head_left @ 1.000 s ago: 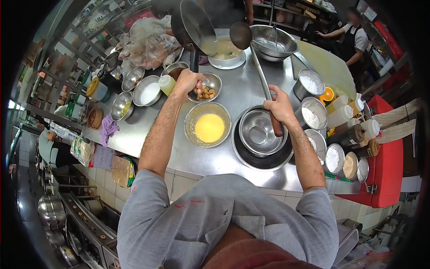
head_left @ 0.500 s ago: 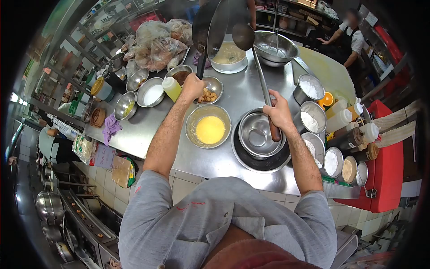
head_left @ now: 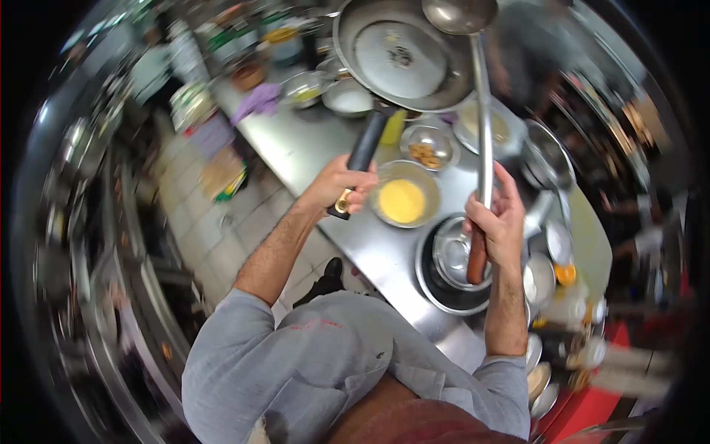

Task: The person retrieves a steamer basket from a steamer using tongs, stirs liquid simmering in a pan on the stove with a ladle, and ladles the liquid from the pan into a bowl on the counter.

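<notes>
My left hand [head_left: 342,185] is wrapped round the black handle of a frying pan [head_left: 403,58], raised over the far side of the steel table. The pan's inside faces me, with small bits stuck at its middle. In my right hand [head_left: 501,218] is a ladle [head_left: 482,118], gripped near its wooden handle end; its bowl is up beside the pan's rim. Below, between my hands, stands a bowl of yellow liquid [head_left: 401,200]. Under my right hand are nested steel bowls [head_left: 452,251] on a dark round pan. A small bowl holds brown pieces [head_left: 425,155].
The steel table [head_left: 285,155] runs diagonally, its edge close to my left forearm. Several tubs of powder [head_left: 538,280] and squeeze bottles [head_left: 568,305] line the right side. A purple cloth [head_left: 257,101] lies at the far left. A stove [head_left: 140,296] is on the left, blurred.
My view has swung left, so the table now lies slanted. The frying pan has turned from edge-on to showing its inside. Both hands keep their holds.
</notes>
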Motion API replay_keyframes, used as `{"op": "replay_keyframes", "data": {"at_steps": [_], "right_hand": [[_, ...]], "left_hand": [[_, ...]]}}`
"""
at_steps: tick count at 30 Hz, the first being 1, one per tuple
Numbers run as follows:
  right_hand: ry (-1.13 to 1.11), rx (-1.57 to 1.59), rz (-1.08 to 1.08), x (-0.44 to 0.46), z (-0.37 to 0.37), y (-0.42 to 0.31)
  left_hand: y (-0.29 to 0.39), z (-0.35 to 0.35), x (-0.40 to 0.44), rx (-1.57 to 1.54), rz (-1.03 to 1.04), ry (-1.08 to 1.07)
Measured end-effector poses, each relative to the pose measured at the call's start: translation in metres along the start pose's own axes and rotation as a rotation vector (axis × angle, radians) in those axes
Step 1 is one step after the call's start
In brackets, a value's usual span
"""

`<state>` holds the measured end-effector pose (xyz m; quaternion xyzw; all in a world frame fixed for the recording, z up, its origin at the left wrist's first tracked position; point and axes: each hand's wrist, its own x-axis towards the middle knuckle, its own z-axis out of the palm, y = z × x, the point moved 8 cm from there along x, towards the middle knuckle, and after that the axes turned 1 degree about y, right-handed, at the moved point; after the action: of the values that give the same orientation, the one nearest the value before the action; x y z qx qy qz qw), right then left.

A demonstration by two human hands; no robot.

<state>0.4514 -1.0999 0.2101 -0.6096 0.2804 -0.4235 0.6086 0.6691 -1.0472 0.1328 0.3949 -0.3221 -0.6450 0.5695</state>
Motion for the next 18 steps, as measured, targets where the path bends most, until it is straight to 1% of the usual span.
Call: {"op": "replay_keyframes", "data": {"at_steps": [2,4,6,8,9,10,14,16,18], "right_hand": [[-0.107,-0.025,0.068,0.000,0.035,0.004],[-0.208,-0.148,0.103,0.001,0.070,0.016],[-0.373,-0.260,0.128,-0.003,0.106,0.038],[-0.498,-0.334,0.086,-0.009,0.138,0.064],[-0.573,-0.250,0.080,-0.013,0.158,0.078],[-0.617,-0.300,0.055,-0.018,0.179,0.085],[-0.859,-0.281,0.126,-0.075,0.260,0.108],[-0.979,-0.230,0.177,-0.127,0.301,0.115],[-1.131,-0.242,0.176,-0.184,0.336,0.113]], "left_hand": [[-0.007,-0.017,-0.047,-0.063,0.015,0.132],[-0.023,-0.037,-0.087,-0.162,0.036,0.158],[-0.032,-0.046,-0.131,-0.254,0.120,0.183],[-0.042,-0.056,-0.177,-0.256,0.239,0.282],[-0.045,-0.062,-0.201,-0.229,0.273,0.365],[-0.051,-0.068,-0.225,-0.250,0.312,0.414],[-0.089,-0.077,-0.312,-0.259,0.406,0.637],[-0.111,-0.082,-0.362,-0.316,0.432,0.737],[-0.125,-0.082,-0.414,-0.334,0.483,0.828]]}}
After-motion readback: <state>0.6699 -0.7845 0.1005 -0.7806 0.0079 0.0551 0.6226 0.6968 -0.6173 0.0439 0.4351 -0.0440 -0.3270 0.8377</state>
